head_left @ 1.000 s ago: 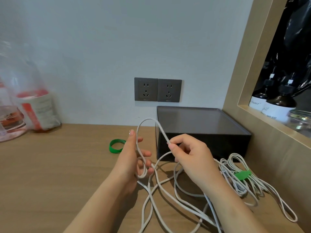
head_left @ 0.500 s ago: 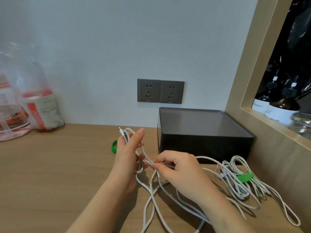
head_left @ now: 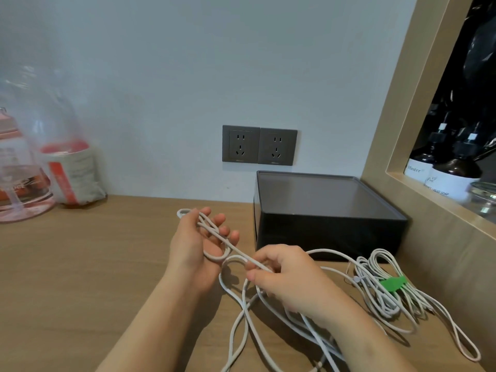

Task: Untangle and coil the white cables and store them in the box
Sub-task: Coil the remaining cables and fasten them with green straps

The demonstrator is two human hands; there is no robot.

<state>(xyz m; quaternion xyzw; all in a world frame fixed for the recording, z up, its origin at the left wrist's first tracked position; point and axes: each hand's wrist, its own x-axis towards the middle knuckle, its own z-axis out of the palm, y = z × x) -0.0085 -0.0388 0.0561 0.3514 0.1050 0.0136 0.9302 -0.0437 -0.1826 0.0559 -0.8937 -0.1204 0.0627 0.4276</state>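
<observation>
Left hand: Your left hand (head_left: 192, 245) was raised over the desk with its palm turned to the right. Its fingers were spread and bent, holding loops of a thin white cable (head_left: 236, 251) wound round them. One loop stuck out past the fingertips at the top and another curved under the lower fingers.
Right hand: Your right hand (head_left: 291, 277) lay just right of the left and lower, knuckles up. Its thumb and forefinger pinched the same cable and its other fingers were curled under.
Strand between hands: A straight length ran diagonally from your left fingers down to your right pinch.
Loose length: The rest of the cable dropped beneath your right hand and spread in wide, crossing loops over the light-brown wooden desk (head_left: 80, 264) toward the near edge.
Second cable: A coiled white cable bundle (head_left: 381, 304), bound by a green tie (head_left: 391, 283), lay on the desk to the right of your right hand, with one long loop trailing toward the near right.
Box: The black rectangular box (head_left: 322, 237) stood behind your right hand against the wall. Both cables lay outside it. Whether its top was covered, I cannot tell.
Surroundings: Two dark-grey wall sockets (head_left: 259, 145) sat above the box. A clear plastic bag holding a red-and-grey packet (head_left: 72, 173) and a pink translucent bottle (head_left: 18, 189) stood far left. Dark soap bottles (head_left: 453, 173) stood in a niche on the right.
</observation>
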